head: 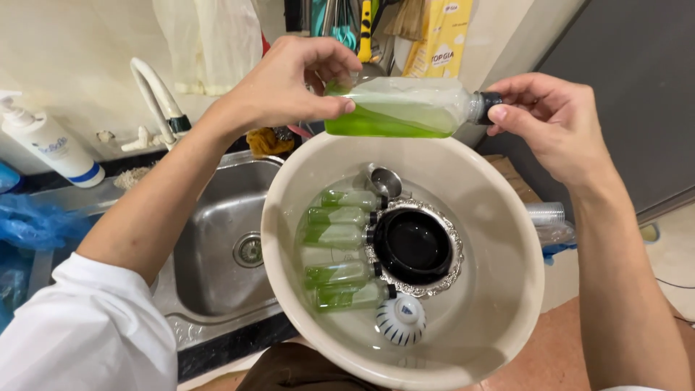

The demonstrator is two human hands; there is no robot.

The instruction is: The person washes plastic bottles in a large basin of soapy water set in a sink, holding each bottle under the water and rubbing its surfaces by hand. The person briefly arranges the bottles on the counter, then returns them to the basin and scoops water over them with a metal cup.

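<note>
Both hands on sideways green bottle (394,108): left hand (289,80) at base, right hand (554,119) at cap

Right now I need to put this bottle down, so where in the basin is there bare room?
Free: the basin's right side, past the black dish. Crowded: its left, with five bottles, a ladle and a small bowl. The sink is bare too.
</note>
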